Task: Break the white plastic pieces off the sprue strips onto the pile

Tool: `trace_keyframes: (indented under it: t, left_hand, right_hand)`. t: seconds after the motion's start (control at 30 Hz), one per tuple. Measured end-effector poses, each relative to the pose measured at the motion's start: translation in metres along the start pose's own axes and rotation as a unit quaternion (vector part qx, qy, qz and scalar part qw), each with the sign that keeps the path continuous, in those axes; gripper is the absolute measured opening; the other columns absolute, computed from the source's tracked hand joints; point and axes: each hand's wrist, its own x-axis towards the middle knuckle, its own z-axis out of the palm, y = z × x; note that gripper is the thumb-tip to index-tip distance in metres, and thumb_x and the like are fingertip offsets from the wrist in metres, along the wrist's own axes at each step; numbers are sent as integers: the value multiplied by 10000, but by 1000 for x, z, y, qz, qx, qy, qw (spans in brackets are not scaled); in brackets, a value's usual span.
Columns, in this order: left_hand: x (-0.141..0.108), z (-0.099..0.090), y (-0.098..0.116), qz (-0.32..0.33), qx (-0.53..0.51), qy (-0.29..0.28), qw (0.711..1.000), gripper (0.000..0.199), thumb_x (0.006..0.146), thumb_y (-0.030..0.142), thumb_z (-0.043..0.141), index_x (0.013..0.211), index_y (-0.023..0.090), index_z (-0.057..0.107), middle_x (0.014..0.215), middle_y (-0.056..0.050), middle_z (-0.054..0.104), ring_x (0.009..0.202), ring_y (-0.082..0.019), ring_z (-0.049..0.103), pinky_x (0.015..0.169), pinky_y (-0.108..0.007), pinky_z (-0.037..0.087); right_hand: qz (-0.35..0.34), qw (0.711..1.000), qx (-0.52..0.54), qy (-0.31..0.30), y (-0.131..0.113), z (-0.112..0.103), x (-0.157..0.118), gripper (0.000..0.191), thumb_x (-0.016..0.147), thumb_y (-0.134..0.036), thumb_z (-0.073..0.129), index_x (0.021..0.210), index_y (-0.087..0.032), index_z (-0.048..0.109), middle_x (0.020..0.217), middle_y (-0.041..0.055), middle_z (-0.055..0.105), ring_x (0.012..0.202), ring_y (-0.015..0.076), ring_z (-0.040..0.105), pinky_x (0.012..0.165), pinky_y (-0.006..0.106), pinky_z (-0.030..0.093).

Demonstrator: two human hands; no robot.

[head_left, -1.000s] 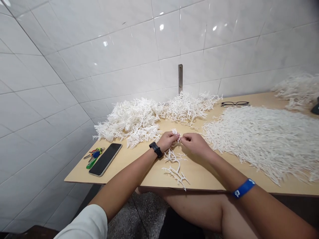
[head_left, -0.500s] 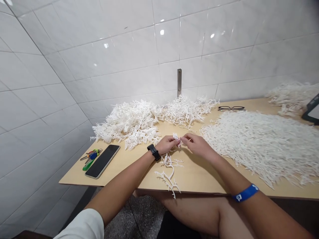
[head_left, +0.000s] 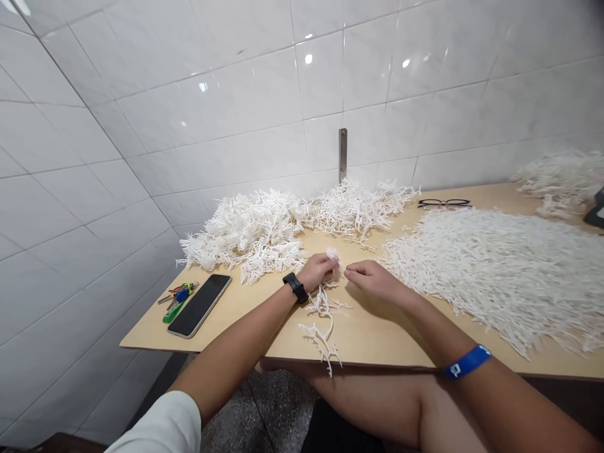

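My left hand [head_left: 316,272], with a black watch at its wrist, pinches a small bunch of white branched plastic pieces [head_left: 331,253] above the table. Just to its right is my right hand [head_left: 372,279], fingers drawn together in a pinch, a small gap between the two hands. Whether a tiny piece sits in those right fingertips I cannot make out. Under my left wrist, branching white plastic sprigs [head_left: 325,324] lie on the table, one reaching over the front edge.
Behind my hands, tangled white sprigs [head_left: 255,226] form a heap against the tiled wall. A wide pile of small white pieces [head_left: 495,270] covers the right side. Glasses [head_left: 443,203] lie behind it. At left are a phone [head_left: 200,306] and keys [head_left: 179,296].
My right hand has drawn back slightly to the right, away from the bunch in my left hand. The bunch is blurred by motion now. The view has shifted a little.
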Motion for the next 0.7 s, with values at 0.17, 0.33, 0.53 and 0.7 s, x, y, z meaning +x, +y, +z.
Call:
trace_keyframes:
  t: [0.17, 0.33, 0.53, 0.7]
  left_hand:
    - [1, -2, 3, 1, 65, 25, 998, 519, 723, 641, 594, 637, 130, 554, 520, 44, 387, 466, -58, 309, 473, -225, 221]
    - [-4, 2, 5, 10, 152, -35, 988, 534, 737, 634, 582, 709, 104, 642, 508, 35, 424, 494, -75, 347, 499, -227, 257]
    - [-4, 0, 6, 16, 173, -131, 976, 537, 720, 626, 612, 664, 93, 654, 547, 15, 497, 536, -76, 369, 543, -220, 285]
    - [-2, -3, 9, 1, 154, -183, 971, 456, 678, 561, 691, 656, 106, 676, 606, -1, 575, 582, -89, 446, 603, -220, 344]
  right_hand:
    - [44, 985, -138, 88, 12, -16, -6, 232, 857, -259, 417, 790, -175, 622, 760, 56, 641, 716, 183, 546, 663, 292, 360]
    - [43, 960, -201, 188, 16, -15, 1, 347, 847, -174, 431, 1150, -175, 599, 1155, 128, 644, 1038, 252, 556, 875, 370, 356]
    - [7, 997, -56, 47, 6, 2, 7, 310, 874, -457, 462, 773, -187, 576, 726, 20, 622, 664, 155, 521, 619, 273, 358]
    - [7, 996, 89, -17, 11, 6, 4, 396, 853, -496, 501, 634, -167, 531, 601, -3, 524, 578, 115, 447, 576, 261, 332]
